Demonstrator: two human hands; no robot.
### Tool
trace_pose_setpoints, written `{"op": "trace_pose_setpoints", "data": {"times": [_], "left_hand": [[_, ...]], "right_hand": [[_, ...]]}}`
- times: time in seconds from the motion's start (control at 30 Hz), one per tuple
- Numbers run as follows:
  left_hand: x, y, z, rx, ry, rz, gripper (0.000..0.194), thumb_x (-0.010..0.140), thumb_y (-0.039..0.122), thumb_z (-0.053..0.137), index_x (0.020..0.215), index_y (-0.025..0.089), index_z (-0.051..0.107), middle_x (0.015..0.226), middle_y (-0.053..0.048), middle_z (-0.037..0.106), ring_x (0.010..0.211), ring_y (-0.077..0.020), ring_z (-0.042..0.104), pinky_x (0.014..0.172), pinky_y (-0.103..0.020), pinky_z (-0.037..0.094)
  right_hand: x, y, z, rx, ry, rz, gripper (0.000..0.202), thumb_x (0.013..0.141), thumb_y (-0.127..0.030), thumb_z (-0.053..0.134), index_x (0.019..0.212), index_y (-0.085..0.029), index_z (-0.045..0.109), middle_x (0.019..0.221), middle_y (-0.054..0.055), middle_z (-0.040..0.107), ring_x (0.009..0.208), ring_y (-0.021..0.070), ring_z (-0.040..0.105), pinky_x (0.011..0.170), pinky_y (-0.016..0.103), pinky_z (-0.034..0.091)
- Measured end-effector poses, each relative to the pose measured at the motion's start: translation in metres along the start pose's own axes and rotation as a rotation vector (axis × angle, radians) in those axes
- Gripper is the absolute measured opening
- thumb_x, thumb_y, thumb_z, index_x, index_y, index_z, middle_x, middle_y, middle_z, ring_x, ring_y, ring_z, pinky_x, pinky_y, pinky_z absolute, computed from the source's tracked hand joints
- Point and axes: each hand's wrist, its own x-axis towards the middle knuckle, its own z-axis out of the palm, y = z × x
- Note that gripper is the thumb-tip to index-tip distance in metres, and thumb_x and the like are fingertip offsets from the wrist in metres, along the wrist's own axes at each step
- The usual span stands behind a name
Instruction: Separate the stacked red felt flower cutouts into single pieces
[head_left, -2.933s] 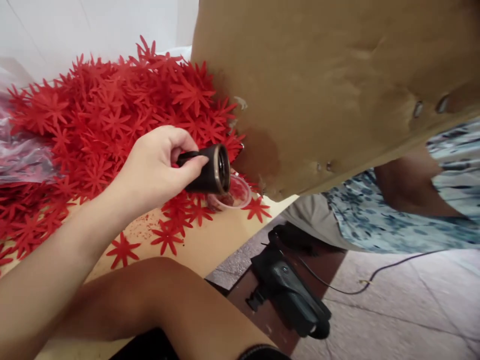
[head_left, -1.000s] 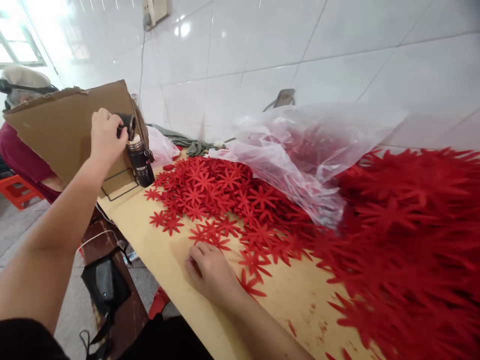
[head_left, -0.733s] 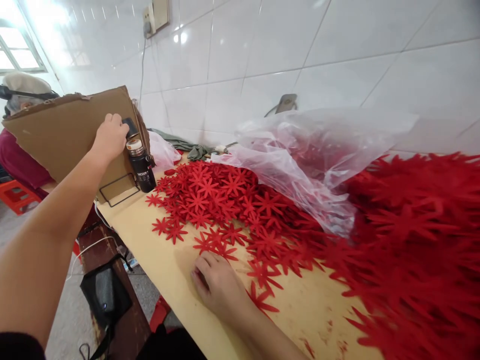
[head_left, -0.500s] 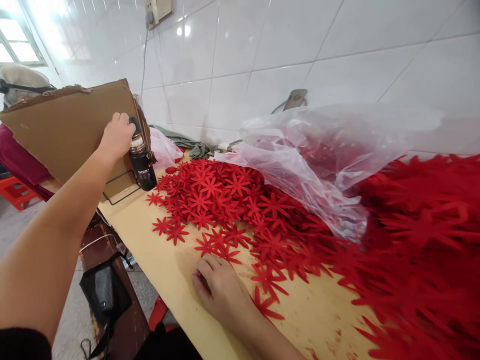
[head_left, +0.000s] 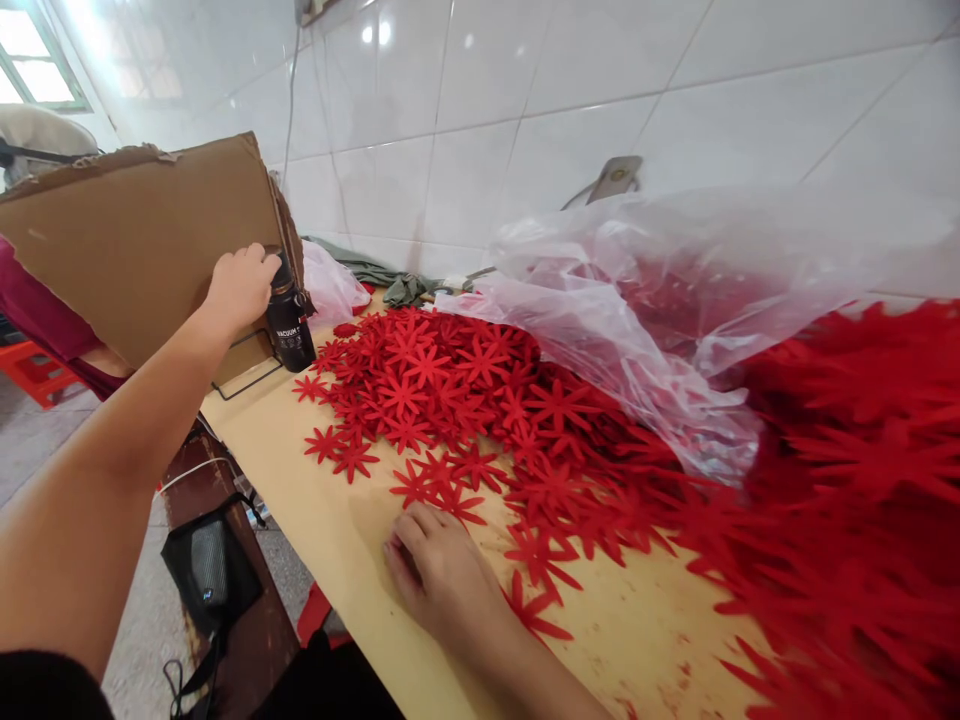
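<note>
My left hand (head_left: 242,285) reaches to the far left of the table and grips the black cap (head_left: 282,270), which sits on top of the black vacuum bottle (head_left: 291,330). The bottle stands upright beside a cardboard sheet. My right hand (head_left: 435,565) rests on the yellow tabletop (head_left: 322,510) with its fingers curled; whatever they may hold is hidden. Just beyond its fingertips lie red flower-shaped pieces (head_left: 454,500), part of a large heap (head_left: 420,380) that spreads to the right.
Clear plastic (head_left: 645,340) covers part of the heap. The brown cardboard (head_left: 142,240) rises at the left with a wire stand (head_left: 247,385) at its foot. A black pouch (head_left: 210,575) lies on a bench below. Behind the cardboard, a person's maroon sleeve (head_left: 45,310) shows.
My left hand has lowered the black cap onto the bottle; its pale neck was exposed before and is now covered. My right hand has stayed in place on the table.
</note>
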Motion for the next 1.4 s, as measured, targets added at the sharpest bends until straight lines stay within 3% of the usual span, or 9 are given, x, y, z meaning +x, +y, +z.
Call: {"op": "trace_pose_setpoints", "data": {"times": [0.17, 0.27, 0.37, 0.5, 0.67, 0.77, 0.9, 1.07, 1.4], "left_hand": [[-0.021, 0.001, 0.03, -0.303, 0.264, -0.285, 0.025, 0.075, 0.021, 0.048, 0.099, 0.018, 0.053, 0.096, -0.007, 0.057, 0.09, -0.0194, 0.052, 0.085, -0.035, 0.039], [-0.03, -0.003, 0.057, -0.613, 0.205, -0.542, 0.015, 0.068, 0.016, 0.053, 0.083, 0.016, 0.054, 0.075, -0.001, 0.055, 0.073, -0.0133, 0.053, 0.077, -0.029, 0.043], [-0.044, 0.0, 0.074, -0.825, 0.127, -0.667, 0.011, 0.068, 0.013, 0.051, 0.078, 0.016, 0.054, 0.066, 0.001, 0.053, 0.06, -0.0098, 0.049, 0.068, -0.026, 0.043], [-0.071, 0.024, 0.078, -0.883, 0.03, -0.615, 0.012, 0.069, 0.015, 0.051, 0.079, 0.016, 0.057, 0.065, 0.001, 0.055, 0.059, -0.0099, 0.05, 0.068, -0.026, 0.044], [-0.094, 0.063, 0.094, -0.848, -0.113, -0.362, 0.019, 0.072, 0.025, 0.054, 0.088, 0.016, 0.058, 0.089, -0.005, 0.064, 0.082, -0.0149, 0.059, 0.08, -0.029, 0.046], [-0.089, 0.063, 0.115, -0.834, -0.064, -0.577, 0.04, 0.068, 0.032, 0.063, 0.102, 0.015, 0.053, 0.107, -0.009, 0.062, 0.097, -0.0195, 0.059, 0.088, -0.032, 0.044], [-0.069, 0.041, 0.14, -0.853, 0.028, -0.837, 0.064, 0.063, 0.033, 0.07, 0.115, 0.007, 0.042, 0.119, -0.019, 0.054, 0.111, -0.0253, 0.054, 0.093, -0.034, 0.041], [-0.043, 0.025, 0.157, -0.869, 0.131, -0.87, 0.082, 0.057, 0.029, 0.076, 0.124, 0.009, 0.033, 0.127, -0.02, 0.048, 0.121, -0.0255, 0.047, 0.1, -0.033, 0.038], [-0.004, 0.016, 0.179, -0.854, 0.222, -0.869, 0.077, 0.056, 0.036, 0.076, 0.12, 0.014, 0.038, 0.123, -0.014, 0.052, 0.115, -0.0224, 0.052, 0.095, -0.031, 0.042]], "right_hand": [[0.0, -0.002, -0.002, -0.006, -0.018, 0.006, 0.013, 0.079, -0.015, 0.046, 0.067, -0.016, 0.052, 0.072, 0.004, 0.054, 0.068, 0.0145, 0.049, 0.065, 0.028, 0.037], [0.0, -0.002, -0.003, -0.019, -0.027, 0.006, 0.013, 0.08, -0.016, 0.046, 0.068, -0.016, 0.052, 0.073, 0.004, 0.054, 0.068, 0.0149, 0.049, 0.066, 0.028, 0.037], [0.0, -0.002, -0.003, -0.037, -0.025, 0.011, 0.012, 0.08, -0.017, 0.047, 0.069, -0.016, 0.052, 0.074, 0.005, 0.055, 0.068, 0.0156, 0.049, 0.066, 0.029, 0.038], [0.0, -0.003, -0.005, -0.05, -0.021, 0.0, 0.012, 0.079, -0.015, 0.047, 0.069, -0.016, 0.052, 0.074, 0.005, 0.055, 0.068, 0.016, 0.049, 0.065, 0.029, 0.038], [0.0, -0.003, -0.007, -0.043, -0.047, 0.011, 0.011, 0.08, -0.017, 0.046, 0.07, -0.016, 0.051, 0.075, 0.005, 0.055, 0.068, 0.016, 0.049, 0.064, 0.029, 0.038], [-0.001, -0.002, -0.006, -0.032, -0.06, 0.017, 0.012, 0.081, -0.018, 0.045, 0.07, -0.016, 0.051, 0.075, 0.005, 0.054, 0.069, 0.0159, 0.049, 0.065, 0.029, 0.038], [-0.001, -0.001, -0.003, -0.048, -0.044, -0.005, 0.013, 0.081, -0.018, 0.044, 0.07, -0.016, 0.05, 0.074, 0.005, 0.053, 0.068, 0.0155, 0.049, 0.064, 0.029, 0.038], [0.001, -0.001, -0.001, -0.058, -0.009, -0.034, 0.013, 0.081, -0.017, 0.044, 0.069, -0.016, 0.048, 0.072, 0.004, 0.051, 0.066, 0.0146, 0.047, 0.062, 0.027, 0.037], [0.001, -0.002, -0.004, -0.026, -0.022, -0.024, 0.012, 0.08, -0.015, 0.045, 0.068, -0.016, 0.046, 0.07, 0.003, 0.05, 0.066, 0.0135, 0.046, 0.062, 0.027, 0.037]]}}
